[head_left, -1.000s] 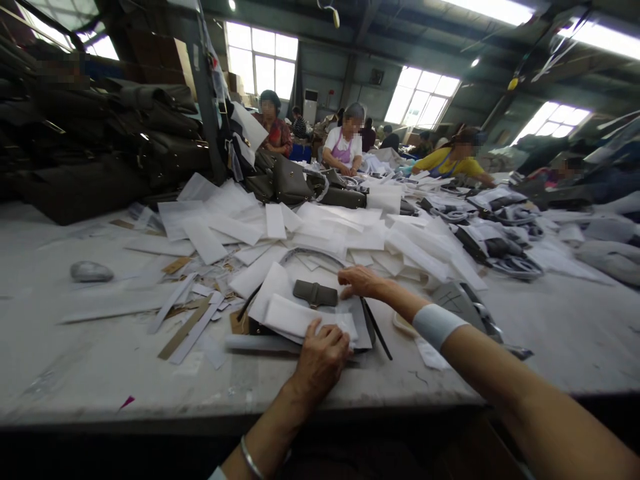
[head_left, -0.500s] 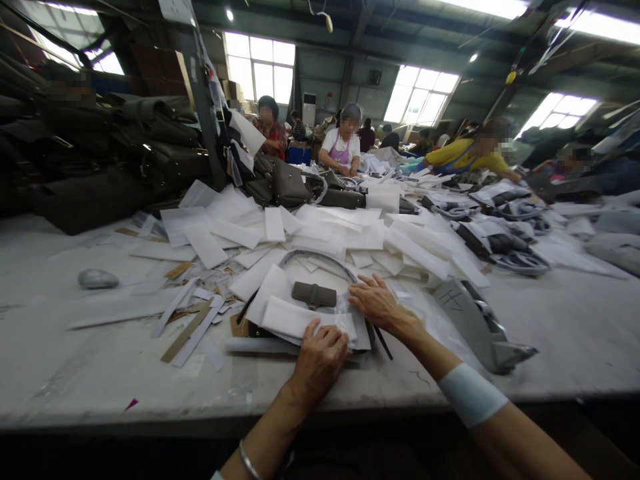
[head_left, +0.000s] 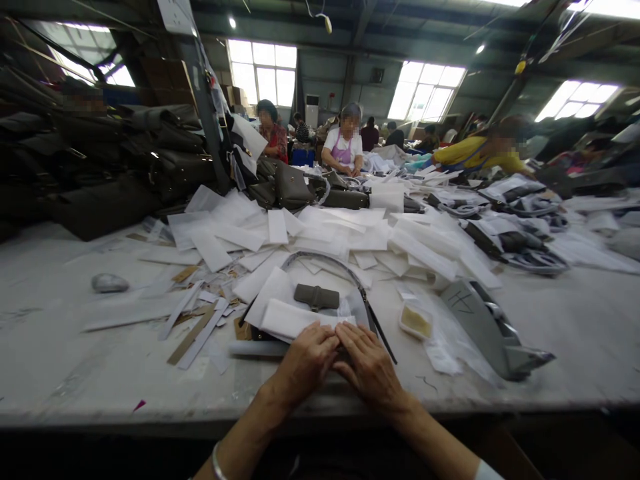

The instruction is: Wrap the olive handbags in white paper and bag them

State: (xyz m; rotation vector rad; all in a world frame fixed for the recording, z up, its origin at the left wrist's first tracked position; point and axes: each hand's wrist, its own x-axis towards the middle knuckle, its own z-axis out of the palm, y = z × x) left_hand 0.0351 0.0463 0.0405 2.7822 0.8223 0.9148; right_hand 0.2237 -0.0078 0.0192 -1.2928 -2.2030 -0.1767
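Observation:
A dark bag lies flat on the white table, partly under white foam sheets [head_left: 285, 321]. Its wrapped handle [head_left: 327, 260] arches away from me, and a grey-brown strap tab [head_left: 317, 297] shows above the folded foam. On the foam's near edge rests my left hand [head_left: 309, 357], fingers bent and close together. My right hand [head_left: 367, 363] touches it from the right, its fingers together over the same edge and its thumb tucked below. What lies under the fingertips of both hands is hidden.
A tape dispenser [head_left: 483, 327] and a small dish of yellowish stuff [head_left: 416, 321] are at the right. White foam sheets [head_left: 320, 230] pile up behind the bag. Paper strips [head_left: 200, 330] and a grey mouse-shaped object [head_left: 109, 283] lie left. People work across the table.
My right hand has come down and left from the bag's right side to meet my left hand at the near edge. The small dish has come into sight. The view has shifted slightly.

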